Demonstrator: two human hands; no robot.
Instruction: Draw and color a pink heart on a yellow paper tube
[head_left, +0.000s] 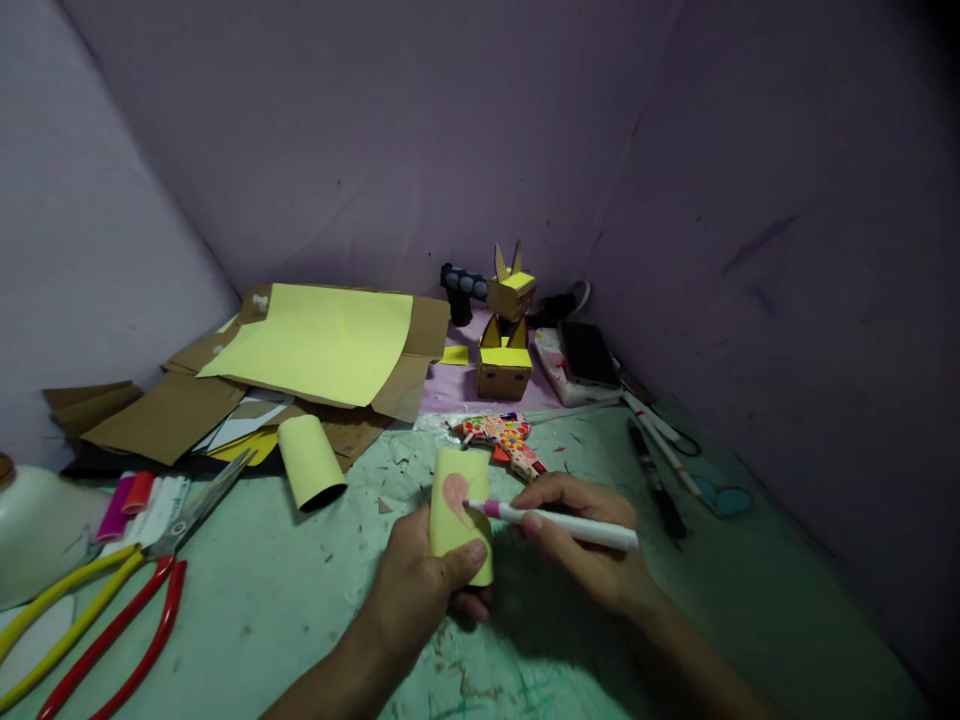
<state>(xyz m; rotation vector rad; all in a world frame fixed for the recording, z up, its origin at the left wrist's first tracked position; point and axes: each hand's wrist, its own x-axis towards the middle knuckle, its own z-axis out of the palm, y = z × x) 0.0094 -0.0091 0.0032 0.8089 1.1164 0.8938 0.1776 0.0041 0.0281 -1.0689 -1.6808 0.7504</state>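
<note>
My left hand [424,585] is wrapped round a short yellow paper tube [459,515], held upright over the green table. A pink patch is drawn on the tube's front. My right hand [581,540] pinches a white marker [570,525] with a pink tip, and the tip touches the pink patch. A second yellow tube [311,462] lies on its side to the left, apart from both hands.
Scissors with yellow handles [90,575] and red-handled scissors [120,630] lie at the left. Cardboard sheets and yellow paper [315,345] are piled behind. Small cardboard boxes with yellow ears [504,360], a patterned glue gun [504,438], a phone [589,355] and pens [660,440] sit at the back right by the wall.
</note>
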